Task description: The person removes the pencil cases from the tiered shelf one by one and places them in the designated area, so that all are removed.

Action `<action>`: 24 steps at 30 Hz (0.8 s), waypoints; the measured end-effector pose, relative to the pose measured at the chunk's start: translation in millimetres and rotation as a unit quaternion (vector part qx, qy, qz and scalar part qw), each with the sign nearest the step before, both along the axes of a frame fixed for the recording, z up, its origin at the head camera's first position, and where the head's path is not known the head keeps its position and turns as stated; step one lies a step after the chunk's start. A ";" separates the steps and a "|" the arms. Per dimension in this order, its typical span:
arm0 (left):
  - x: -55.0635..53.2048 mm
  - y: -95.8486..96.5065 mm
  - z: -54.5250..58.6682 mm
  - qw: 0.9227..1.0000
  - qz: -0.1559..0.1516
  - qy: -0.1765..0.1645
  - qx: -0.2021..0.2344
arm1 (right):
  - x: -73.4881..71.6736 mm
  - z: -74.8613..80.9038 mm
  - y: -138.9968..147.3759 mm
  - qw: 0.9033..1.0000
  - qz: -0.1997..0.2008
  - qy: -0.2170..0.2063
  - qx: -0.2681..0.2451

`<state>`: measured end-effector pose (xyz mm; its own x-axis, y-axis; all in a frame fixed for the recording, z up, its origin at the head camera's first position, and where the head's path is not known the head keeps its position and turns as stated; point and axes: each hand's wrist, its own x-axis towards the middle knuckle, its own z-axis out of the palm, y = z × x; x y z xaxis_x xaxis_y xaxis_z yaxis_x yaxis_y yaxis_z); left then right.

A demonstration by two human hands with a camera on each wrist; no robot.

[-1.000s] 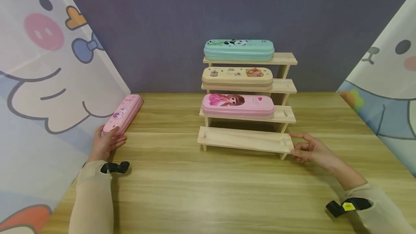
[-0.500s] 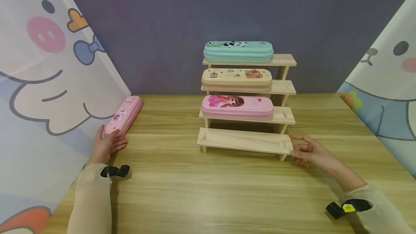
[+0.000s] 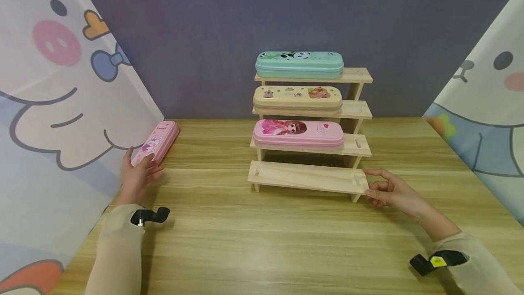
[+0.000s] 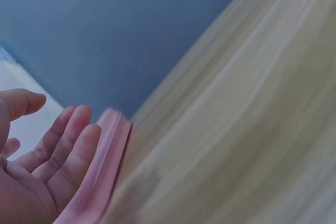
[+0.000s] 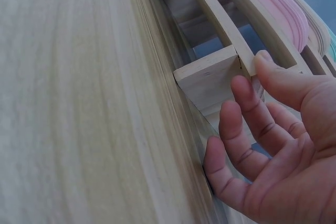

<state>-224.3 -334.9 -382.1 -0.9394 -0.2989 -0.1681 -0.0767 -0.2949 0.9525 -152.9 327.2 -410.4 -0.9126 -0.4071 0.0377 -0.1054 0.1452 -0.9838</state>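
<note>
In the head view, a pink pencil case (image 3: 158, 144) with a bunny print lies at an angle on the table's far left. My left hand (image 3: 135, 177) is at its near end, thumb and fingers spread over it. The left wrist view has those fingers (image 4: 73, 156) loosely extended beside the pink case (image 4: 107, 166), not wrapped round it. My right hand (image 3: 396, 195) holds the right end of the lowest step of a wooden stepped stand (image 3: 307, 176). In the right wrist view, the thumb (image 5: 278, 80) lies on the board's edge, with fingers curled by the leg.
The upper steps carry a mint panda pencil case (image 3: 299, 65), a cream one (image 3: 298, 98) and a pink one with a doll print (image 3: 299, 134). A grey wall (image 3: 204, 49) stands behind, and printed cartoon panels (image 3: 82, 126) flank the wooden table (image 3: 245, 249).
My left hand has shifted slightly forward and its fingers have loosened from the near end of the bunny pencil case. The right hand and the stand stay put.
</note>
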 end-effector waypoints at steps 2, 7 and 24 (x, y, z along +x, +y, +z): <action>-1.9 7.0 3.4 1.000 -0.014 0.009 -0.003 | -0.5 -0.5 -0.1 1.000 0.000 -0.001 -0.001; -5.4 30.7 11.1 0.998 -0.046 0.040 -0.014 | -0.8 -1.0 -0.5 1.000 0.002 -0.002 -0.005; -13.4 97.0 29.6 0.984 -0.140 0.077 -0.076 | -0.7 -0.2 0.3 1.000 0.001 0.004 0.004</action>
<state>-237.7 -237.9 -352.5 -0.9993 -0.0361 0.0085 0.0133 -0.1362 0.9906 -153.6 327.4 -410.7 -0.9113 -0.4097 0.0414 -0.1136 0.1534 -0.9816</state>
